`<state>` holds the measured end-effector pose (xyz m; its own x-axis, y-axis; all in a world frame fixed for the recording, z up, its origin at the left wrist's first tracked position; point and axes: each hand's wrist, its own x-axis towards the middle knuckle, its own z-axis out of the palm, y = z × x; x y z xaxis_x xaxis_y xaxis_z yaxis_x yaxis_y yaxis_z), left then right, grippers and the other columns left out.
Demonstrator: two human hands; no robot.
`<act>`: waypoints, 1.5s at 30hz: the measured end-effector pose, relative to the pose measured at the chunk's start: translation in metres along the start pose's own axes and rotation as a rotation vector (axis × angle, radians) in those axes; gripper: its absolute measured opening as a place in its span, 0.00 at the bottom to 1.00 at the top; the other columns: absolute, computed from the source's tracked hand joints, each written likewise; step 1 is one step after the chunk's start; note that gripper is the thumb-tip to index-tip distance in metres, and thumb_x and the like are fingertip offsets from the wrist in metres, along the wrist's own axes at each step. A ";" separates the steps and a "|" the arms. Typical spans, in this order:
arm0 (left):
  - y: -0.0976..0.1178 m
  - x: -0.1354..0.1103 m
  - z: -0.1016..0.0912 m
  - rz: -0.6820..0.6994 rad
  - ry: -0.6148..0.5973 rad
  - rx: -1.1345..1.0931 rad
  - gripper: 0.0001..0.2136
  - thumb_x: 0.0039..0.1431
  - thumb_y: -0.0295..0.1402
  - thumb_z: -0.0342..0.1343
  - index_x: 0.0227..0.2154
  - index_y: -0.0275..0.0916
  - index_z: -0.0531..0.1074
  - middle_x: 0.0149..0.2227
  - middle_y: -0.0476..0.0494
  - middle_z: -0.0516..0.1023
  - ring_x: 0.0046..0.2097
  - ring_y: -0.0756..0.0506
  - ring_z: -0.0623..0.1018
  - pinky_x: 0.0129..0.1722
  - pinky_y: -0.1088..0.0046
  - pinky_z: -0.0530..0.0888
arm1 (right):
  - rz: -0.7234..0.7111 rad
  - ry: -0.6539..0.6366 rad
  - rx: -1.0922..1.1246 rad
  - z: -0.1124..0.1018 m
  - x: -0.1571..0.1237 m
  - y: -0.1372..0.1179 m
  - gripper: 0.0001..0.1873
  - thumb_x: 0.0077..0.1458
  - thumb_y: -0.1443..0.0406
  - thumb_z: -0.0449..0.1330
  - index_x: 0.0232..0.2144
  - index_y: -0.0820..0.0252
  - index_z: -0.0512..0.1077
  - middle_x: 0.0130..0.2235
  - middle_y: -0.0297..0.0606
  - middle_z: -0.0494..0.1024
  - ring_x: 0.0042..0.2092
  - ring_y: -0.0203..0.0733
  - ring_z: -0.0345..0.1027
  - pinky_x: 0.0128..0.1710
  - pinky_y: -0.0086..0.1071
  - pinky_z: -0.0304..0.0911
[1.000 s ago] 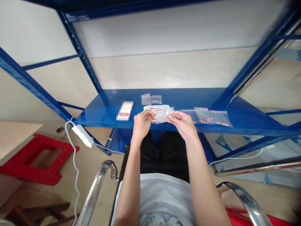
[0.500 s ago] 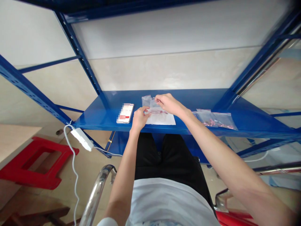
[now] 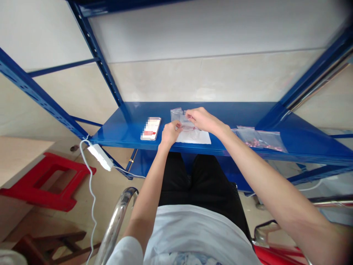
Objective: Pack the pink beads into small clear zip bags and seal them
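A small clear zip bag (image 3: 186,124) stands raised over a white sheet of paper (image 3: 194,138) on the blue shelf. My left hand (image 3: 170,133) has thumb and fingertips closed at the bag's left edge. Bent over the bag's upper right, my right hand (image 3: 203,119) pinches at its top; its fingertips are partly hidden. Small reddish bits lie on the paper by the bag, too small to name. Just behind my left hand lies another flat clear bag (image 3: 175,114).
A phone (image 3: 151,129) lies left on the blue shelf (image 3: 129,121). To the right are clear zip bags (image 3: 271,138) with small pink pieces. A white power strip (image 3: 100,157) hangs at the shelf's left, near a red stool (image 3: 52,182). Metal armrests (image 3: 117,224) flank me.
My left fingers, apart before, have come together at the bag's edge. My right hand stays at the top of the bag. The whole view has shifted slightly.
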<state>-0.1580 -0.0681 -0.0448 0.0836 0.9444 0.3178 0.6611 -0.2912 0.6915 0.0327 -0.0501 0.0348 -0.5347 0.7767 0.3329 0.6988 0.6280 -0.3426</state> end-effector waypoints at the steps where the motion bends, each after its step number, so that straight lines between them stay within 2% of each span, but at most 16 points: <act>1: 0.000 0.001 0.000 0.004 -0.004 0.002 0.08 0.64 0.25 0.65 0.44 0.41 0.82 0.47 0.40 0.87 0.47 0.40 0.83 0.52 0.66 0.76 | -0.002 -0.002 -0.009 0.000 0.000 0.001 0.11 0.63 0.73 0.56 0.34 0.58 0.77 0.26 0.32 0.76 0.25 0.37 0.66 0.29 0.30 0.55; 4: -0.002 0.002 0.002 0.007 -0.016 0.008 0.07 0.64 0.25 0.65 0.43 0.41 0.82 0.47 0.40 0.87 0.48 0.40 0.83 0.52 0.66 0.76 | -0.023 0.002 -0.031 0.001 0.001 0.006 0.12 0.63 0.74 0.57 0.36 0.58 0.80 0.26 0.33 0.79 0.27 0.39 0.70 0.31 0.31 0.57; 8: -0.004 0.004 0.002 0.015 -0.017 0.003 0.08 0.64 0.24 0.64 0.43 0.40 0.82 0.46 0.39 0.87 0.48 0.41 0.83 0.52 0.66 0.76 | -0.034 0.040 0.004 0.002 0.004 0.015 0.14 0.58 0.75 0.62 0.42 0.57 0.84 0.31 0.35 0.84 0.33 0.44 0.75 0.37 0.32 0.62; 14: -0.007 0.003 0.002 0.035 -0.006 -0.013 0.08 0.63 0.24 0.65 0.43 0.39 0.82 0.45 0.39 0.87 0.46 0.42 0.83 0.52 0.67 0.76 | -0.041 0.050 0.013 0.001 0.008 0.020 0.18 0.58 0.74 0.64 0.50 0.58 0.84 0.40 0.42 0.88 0.40 0.48 0.81 0.45 0.36 0.70; 19: -0.008 0.002 0.002 0.046 -0.009 -0.008 0.08 0.63 0.24 0.65 0.43 0.39 0.82 0.45 0.40 0.87 0.46 0.42 0.83 0.51 0.67 0.76 | 0.037 0.070 0.035 0.004 0.006 0.020 0.15 0.60 0.71 0.68 0.49 0.60 0.84 0.43 0.45 0.88 0.47 0.52 0.82 0.51 0.41 0.73; 24: -0.010 0.002 0.004 0.040 -0.007 0.004 0.08 0.64 0.24 0.65 0.43 0.40 0.81 0.45 0.42 0.87 0.47 0.42 0.83 0.51 0.68 0.76 | 0.089 0.109 0.063 0.007 0.002 0.021 0.12 0.62 0.69 0.68 0.48 0.58 0.85 0.42 0.43 0.89 0.47 0.51 0.83 0.53 0.40 0.74; 32: -0.009 0.003 0.003 0.064 0.005 0.037 0.13 0.65 0.23 0.63 0.50 0.39 0.80 0.46 0.41 0.85 0.46 0.42 0.82 0.51 0.68 0.76 | 0.059 0.172 0.104 0.004 0.001 0.022 0.10 0.62 0.68 0.67 0.44 0.57 0.85 0.42 0.42 0.89 0.46 0.51 0.84 0.52 0.42 0.75; 36: -0.003 -0.003 -0.002 0.078 0.013 0.153 0.16 0.69 0.23 0.56 0.56 0.40 0.77 0.50 0.38 0.82 0.52 0.40 0.81 0.54 0.66 0.77 | 0.059 0.208 0.136 0.002 0.000 0.024 0.08 0.61 0.68 0.67 0.42 0.58 0.85 0.41 0.42 0.88 0.45 0.50 0.83 0.51 0.41 0.75; 40: 0.003 -0.012 -0.004 0.094 0.065 0.404 0.20 0.73 0.22 0.45 0.60 0.41 0.74 0.56 0.34 0.77 0.58 0.38 0.77 0.53 0.65 0.78 | 0.080 0.256 0.155 0.002 -0.003 0.027 0.06 0.61 0.67 0.67 0.40 0.58 0.84 0.40 0.42 0.88 0.44 0.50 0.82 0.50 0.42 0.75; 45: 0.009 -0.016 -0.004 0.040 0.022 0.575 0.22 0.72 0.19 0.44 0.62 0.40 0.70 0.59 0.32 0.72 0.59 0.37 0.74 0.49 0.65 0.79 | 0.139 0.302 0.179 0.006 -0.004 0.033 0.06 0.59 0.67 0.67 0.39 0.57 0.84 0.40 0.42 0.88 0.43 0.51 0.82 0.52 0.44 0.74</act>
<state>-0.1566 -0.0864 -0.0410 0.1059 0.9291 0.3543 0.9573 -0.1917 0.2164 0.0550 -0.0327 0.0172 -0.2576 0.8222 0.5075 0.6466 0.5370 -0.5418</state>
